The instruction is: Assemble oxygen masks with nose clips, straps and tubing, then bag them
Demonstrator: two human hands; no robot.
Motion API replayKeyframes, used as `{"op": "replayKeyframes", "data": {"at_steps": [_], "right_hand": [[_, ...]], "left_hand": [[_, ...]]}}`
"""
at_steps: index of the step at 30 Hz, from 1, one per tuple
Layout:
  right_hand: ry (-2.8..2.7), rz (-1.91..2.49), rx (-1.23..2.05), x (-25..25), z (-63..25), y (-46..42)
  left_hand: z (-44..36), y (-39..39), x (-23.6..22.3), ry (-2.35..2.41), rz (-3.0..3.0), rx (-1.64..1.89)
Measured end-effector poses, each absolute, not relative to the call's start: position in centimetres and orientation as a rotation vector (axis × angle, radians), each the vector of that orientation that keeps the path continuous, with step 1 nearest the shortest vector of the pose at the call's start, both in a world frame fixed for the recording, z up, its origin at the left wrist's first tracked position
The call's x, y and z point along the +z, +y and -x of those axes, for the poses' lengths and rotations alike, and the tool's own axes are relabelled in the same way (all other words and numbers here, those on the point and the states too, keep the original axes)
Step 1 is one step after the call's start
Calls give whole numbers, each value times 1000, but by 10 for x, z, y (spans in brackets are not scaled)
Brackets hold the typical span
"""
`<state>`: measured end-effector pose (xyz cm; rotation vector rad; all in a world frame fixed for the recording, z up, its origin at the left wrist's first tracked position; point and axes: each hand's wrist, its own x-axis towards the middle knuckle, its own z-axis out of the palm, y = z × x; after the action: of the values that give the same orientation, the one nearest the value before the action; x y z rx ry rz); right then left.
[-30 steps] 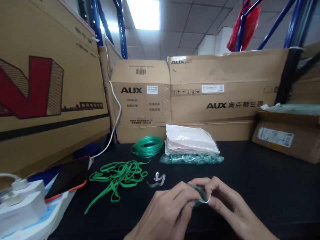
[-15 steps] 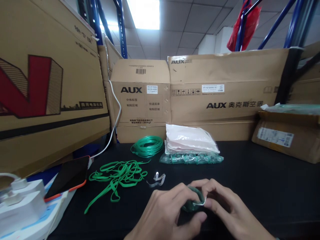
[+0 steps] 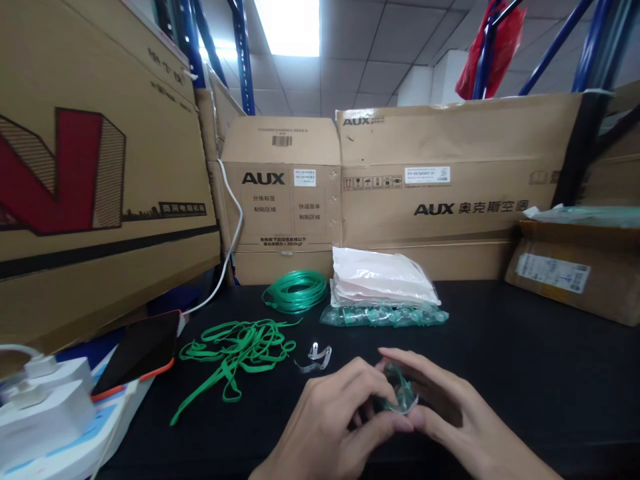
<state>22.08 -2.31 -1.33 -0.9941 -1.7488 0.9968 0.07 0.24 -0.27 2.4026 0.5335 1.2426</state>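
In the head view, the green piece point(image 3: 399, 393) is at five o'clock from the middle, between the two hands. The left hand point(image 3: 333, 413) has its thumb and fingers together on it. The right hand point(image 3: 455, 403) curves round the other side, its thumb by the white edge point(image 3: 412, 405). Some of its fingers are hidden, so one cannot tell if it pinches.

The piece looks smooth and bendy. It could pop out if the left thumb slips. A hard push could bend the edge or poke a finger if that edge is sharp.

From the piece, the shiny strips point(image 3: 320, 358) lie near ten o'clock on the black table point(image 3: 500, 360). A bump from the left hand could knock them away. The straps point(image 3: 250, 350), farther out that way, look tangled, so a tug could make knots.
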Motion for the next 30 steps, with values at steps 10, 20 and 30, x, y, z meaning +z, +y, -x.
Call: {"op": "replayKeyframes", "data": {"at_steps": [10,20,30], "right_hand": [[-1660,799,1069,-15,-214,-22],[-1587,966,1055,-15,-208,-21],[-1796,896,907,-6,-218,-28]], "left_hand": [[0,2,-3,567,-2299,1263],[1,2,-2,633,-2298,1163],[-2,1,-2,617,-2263,1210]]}}
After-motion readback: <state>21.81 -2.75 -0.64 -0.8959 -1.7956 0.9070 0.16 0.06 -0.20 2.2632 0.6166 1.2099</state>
